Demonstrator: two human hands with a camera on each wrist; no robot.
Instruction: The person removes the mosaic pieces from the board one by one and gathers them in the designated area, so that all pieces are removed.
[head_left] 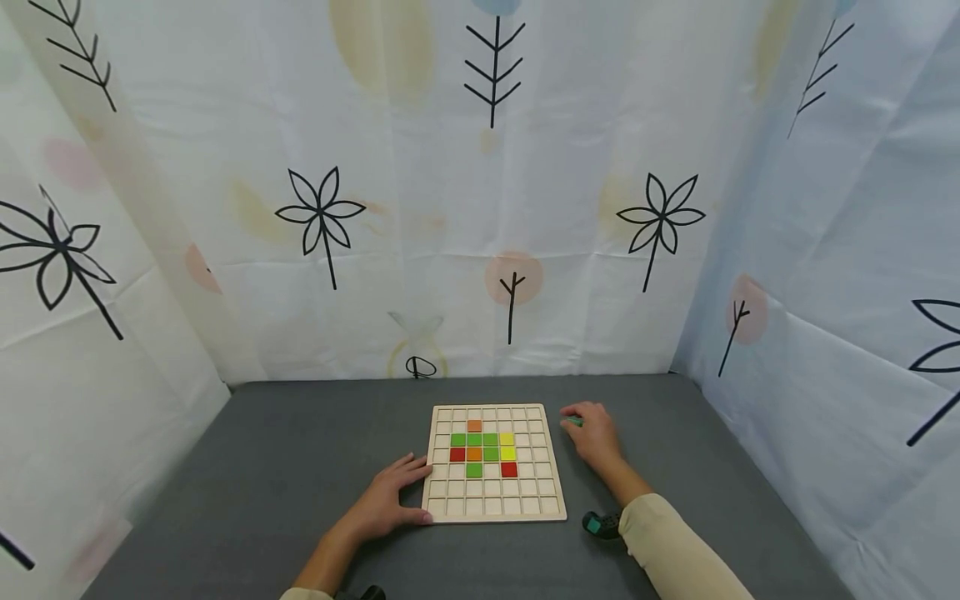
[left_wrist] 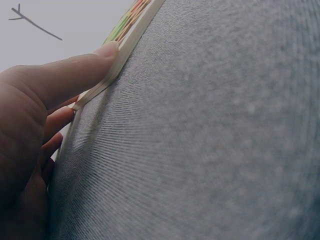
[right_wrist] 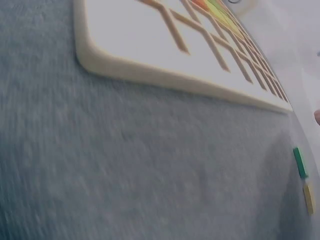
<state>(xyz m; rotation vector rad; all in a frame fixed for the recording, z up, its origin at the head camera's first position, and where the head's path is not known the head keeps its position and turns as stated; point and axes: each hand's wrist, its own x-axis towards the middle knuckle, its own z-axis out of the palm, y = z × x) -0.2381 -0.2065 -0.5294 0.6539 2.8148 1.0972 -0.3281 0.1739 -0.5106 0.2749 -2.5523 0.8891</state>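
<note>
A pale wooden grid board (head_left: pixel 491 508) lies on the table, with orange, green, yellow and red square tiles set in its middle cells. My left hand (head_left: pixel 386 500) rests against its left side, fingers fairly straight and spread; the thumb (left_wrist: pixel 102 57) touches the edge near the front corner. Beyond the board's right edge, my right hand (head_left: pixel 597 435) reaches low over the table, index finger and thumb around a green tile (head_left: pixel 575 421). In the right wrist view, that green tile (right_wrist: pixel 300 162) lies beside a yellowish tile (right_wrist: pixel 309 199), apart from the one visible fingertip (right_wrist: pixel 317 117).
Grey cloth covers the table (head_left: pixel 322 442). Patterned white curtains (head_left: pixel 420 208) enclose it at the back and both sides. A dark wrist device (head_left: pixel 602 525) sits by the right sleeve (head_left: pixel 675 542).
</note>
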